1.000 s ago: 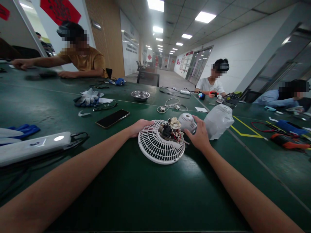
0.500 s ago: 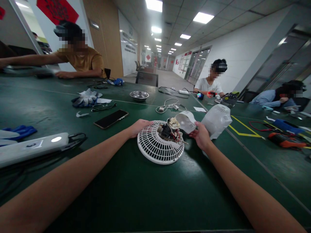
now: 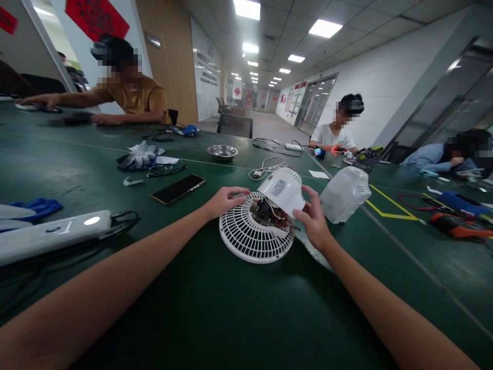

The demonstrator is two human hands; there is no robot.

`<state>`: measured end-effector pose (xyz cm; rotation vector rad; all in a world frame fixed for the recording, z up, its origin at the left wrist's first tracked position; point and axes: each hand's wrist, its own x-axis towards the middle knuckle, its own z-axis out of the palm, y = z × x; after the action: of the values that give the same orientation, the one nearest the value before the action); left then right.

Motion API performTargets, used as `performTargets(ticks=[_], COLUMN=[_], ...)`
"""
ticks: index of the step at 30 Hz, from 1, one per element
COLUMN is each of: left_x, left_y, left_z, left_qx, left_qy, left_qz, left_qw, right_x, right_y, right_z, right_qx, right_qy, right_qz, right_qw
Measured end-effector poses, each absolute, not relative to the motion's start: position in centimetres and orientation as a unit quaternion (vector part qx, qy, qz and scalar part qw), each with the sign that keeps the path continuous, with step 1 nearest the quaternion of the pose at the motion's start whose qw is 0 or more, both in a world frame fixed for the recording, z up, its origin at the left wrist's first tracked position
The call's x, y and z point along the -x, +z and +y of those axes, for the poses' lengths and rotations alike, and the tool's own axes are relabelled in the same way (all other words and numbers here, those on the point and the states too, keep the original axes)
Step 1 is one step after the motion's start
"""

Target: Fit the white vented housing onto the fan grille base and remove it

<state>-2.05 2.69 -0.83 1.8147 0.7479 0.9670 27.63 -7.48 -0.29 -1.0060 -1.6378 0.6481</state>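
A white round fan grille (image 3: 248,236) lies flat on the green table (image 3: 239,308), with a dark motor and coloured wires (image 3: 269,213) exposed on top of it. My left hand (image 3: 222,200) grips the grille's far left rim. My right hand (image 3: 314,218) holds a white motor cover (image 3: 283,189), tilted over the motor and partly hiding it. A second white fan housing (image 3: 344,194) stands just right of my right hand.
A black phone (image 3: 178,188), white and blue gloves (image 3: 139,156), a steel bowl (image 3: 222,151) and a white charger cable (image 3: 265,168) lie beyond the fan. A white power bank (image 3: 54,234) is at the left, tools (image 3: 458,223) at the right. Three other people sit around the table.
My right hand picked the white cover up from beside the housing, turned it over and brought it left onto the motor. My left hand stayed on the grille.
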Motion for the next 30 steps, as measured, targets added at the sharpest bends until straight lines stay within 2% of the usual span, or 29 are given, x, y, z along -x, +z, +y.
performTargets(ticks=[6,18,25,30], left_x=[1.0,-0.4,-0.4,0.2], left_y=[0.3,1.0,1.3,2.1], left_z=[2.0,0.5,-0.1,-0.7], left_qx=[-0.798,-0.814,-0.819,-0.851], left_qy=[0.359,0.379,0.375,0.35], left_qz=[0.295,0.31,0.293,0.245], left_qw=[0.384,0.312,0.32,0.306], right_x=[-26.8,-26.8,-27.1,-27.3], right_y=[1.1,1.5,1.8,2.0], right_z=[-9.1,-9.6,-9.5,-9.4], right_qx=[0.4,0.418,0.421,0.425], right_qy=[0.185,0.052,0.079,0.042], right_qz=[-0.756,-0.786,-0.807,-0.824], right_qw=[0.484,0.453,0.406,0.372])
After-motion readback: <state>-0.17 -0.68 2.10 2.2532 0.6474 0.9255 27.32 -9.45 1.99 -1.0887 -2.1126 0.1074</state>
